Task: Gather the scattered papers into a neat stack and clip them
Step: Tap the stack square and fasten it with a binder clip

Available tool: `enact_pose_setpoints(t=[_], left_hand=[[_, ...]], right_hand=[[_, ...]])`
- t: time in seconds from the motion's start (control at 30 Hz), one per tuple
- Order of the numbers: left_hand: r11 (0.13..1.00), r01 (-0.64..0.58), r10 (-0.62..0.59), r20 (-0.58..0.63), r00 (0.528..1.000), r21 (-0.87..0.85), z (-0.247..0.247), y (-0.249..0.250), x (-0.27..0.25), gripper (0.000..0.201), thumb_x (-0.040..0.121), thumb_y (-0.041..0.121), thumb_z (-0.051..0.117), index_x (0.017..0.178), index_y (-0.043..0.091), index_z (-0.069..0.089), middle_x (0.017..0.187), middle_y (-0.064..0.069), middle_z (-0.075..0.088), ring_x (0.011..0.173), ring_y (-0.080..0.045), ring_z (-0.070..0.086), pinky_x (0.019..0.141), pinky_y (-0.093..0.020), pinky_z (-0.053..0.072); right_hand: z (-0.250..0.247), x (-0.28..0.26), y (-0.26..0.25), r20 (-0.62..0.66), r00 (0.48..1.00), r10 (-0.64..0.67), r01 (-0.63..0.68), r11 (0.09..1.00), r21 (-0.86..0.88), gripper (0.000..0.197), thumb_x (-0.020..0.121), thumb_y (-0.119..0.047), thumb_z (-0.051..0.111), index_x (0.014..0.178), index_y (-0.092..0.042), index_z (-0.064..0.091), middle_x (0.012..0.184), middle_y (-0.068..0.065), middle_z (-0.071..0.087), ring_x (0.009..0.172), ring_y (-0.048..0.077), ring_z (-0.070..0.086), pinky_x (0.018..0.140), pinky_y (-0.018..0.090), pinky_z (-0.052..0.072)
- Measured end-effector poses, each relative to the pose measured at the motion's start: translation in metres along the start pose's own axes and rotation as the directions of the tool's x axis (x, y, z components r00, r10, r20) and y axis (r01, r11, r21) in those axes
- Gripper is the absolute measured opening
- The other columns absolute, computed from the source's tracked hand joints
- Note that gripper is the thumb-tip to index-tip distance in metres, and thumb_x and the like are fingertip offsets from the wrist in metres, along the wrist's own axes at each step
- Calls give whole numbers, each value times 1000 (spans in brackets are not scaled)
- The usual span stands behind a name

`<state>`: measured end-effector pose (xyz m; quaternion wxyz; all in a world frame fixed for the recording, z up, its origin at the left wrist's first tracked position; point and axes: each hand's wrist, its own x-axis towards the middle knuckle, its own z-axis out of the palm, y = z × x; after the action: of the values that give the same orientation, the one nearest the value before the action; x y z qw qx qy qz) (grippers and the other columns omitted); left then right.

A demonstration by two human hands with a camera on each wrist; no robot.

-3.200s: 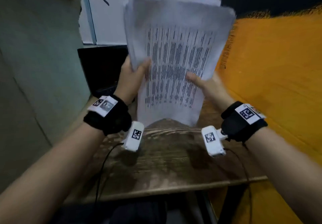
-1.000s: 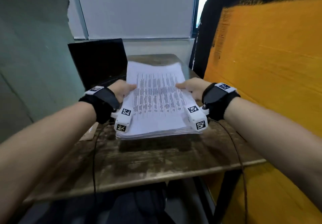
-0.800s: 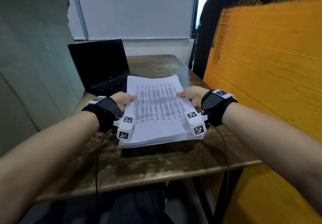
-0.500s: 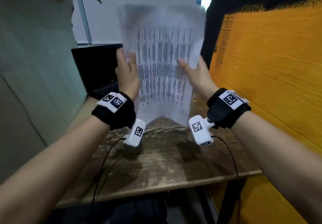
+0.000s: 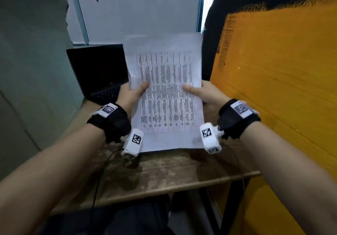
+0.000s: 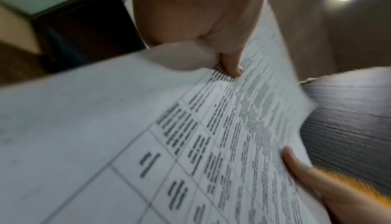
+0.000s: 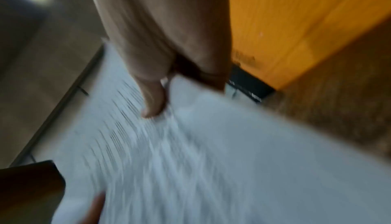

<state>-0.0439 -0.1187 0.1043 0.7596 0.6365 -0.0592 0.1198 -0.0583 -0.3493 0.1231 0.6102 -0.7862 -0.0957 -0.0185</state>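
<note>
Upright, papers (image 5: pixel 167 92), both hands gripping

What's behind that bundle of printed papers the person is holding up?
Behind the white printed paper stack, an open black laptop shows at its left and a pale window blind above. The far part of the worn wooden table is covered, so nothing there can be told.

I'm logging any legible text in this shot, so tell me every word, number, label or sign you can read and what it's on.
None of the text can be read.
Top sheet of the papers, held up by the left hand and right hand: a printed table of dark rows, too blurred to read in all three views.
Wrist cameras and wristbands: black-and-white square marker patterns, no letters.
Laptop: screen dark, keys too small to read.
</note>
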Motion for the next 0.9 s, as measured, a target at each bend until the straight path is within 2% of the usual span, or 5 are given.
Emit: enact_pose_setpoints(t=[0.13, 0.23, 0.33, 0.7, 0.9], left_hand=[[962, 262, -259, -53, 964, 75, -12, -42, -10, 35, 89, 9, 64, 121, -3, 60, 117, -17, 66, 90, -27, 67, 80, -39, 55], [880, 461, -452, -93, 887, 113, -25, -79, -17, 38, 87, 6, 65, 122, -7, 58, 120, -19, 63, 101, -32, 64, 91, -46, 51], [812, 574, -569, -73, 819, 106, -28, -94, -13, 36, 88, 5, 63, 122, -7, 58, 113, -20, 65, 95, -33, 65, 81, -48, 53], [619, 718, -760, 11, 650, 318, -29, -88, 3, 22, 93, 14, 59, 109, 0, 62, 66, -15, 71, 48, -27, 69, 39, -42, 54], [501, 758, -847, 58, 528, 419, -35, -92, 17, 17, 91, 22, 61, 92, 5, 64, 69, -14, 73, 61, -26, 72, 89, -48, 49]], right_hand=[[-64, -17, 13, -101, 956, 276, -235, 513, -826, 50, 96, -54, 47, 113, -10, 64, 111, 6, 60, 95, 24, 60, 79, 29, 43], [-115, -34, 63, -302, 809, 505, -342, -14, -940, 48, 76, -61, 70, 60, -16, 64, 86, 5, 66, 67, 17, 59, 71, 30, 46], [-121, -46, 83, -347, 711, 612, -313, -166, -935, 38, 83, -44, 72, 60, -17, 58, 67, -1, 59, 62, 15, 55, 58, 26, 43], [-30, 51, 3, -105, 988, 110, -132, 964, -229, 29, 91, -9, 63, 63, -9, 57, 51, 0, 56, 46, 9, 49, 46, 17, 41], [73, 121, 47, 51, 954, 296, -241, 650, 721, 15, 98, -13, 55, 83, -8, 56, 84, 8, 56, 73, 12, 50, 70, 17, 50]])
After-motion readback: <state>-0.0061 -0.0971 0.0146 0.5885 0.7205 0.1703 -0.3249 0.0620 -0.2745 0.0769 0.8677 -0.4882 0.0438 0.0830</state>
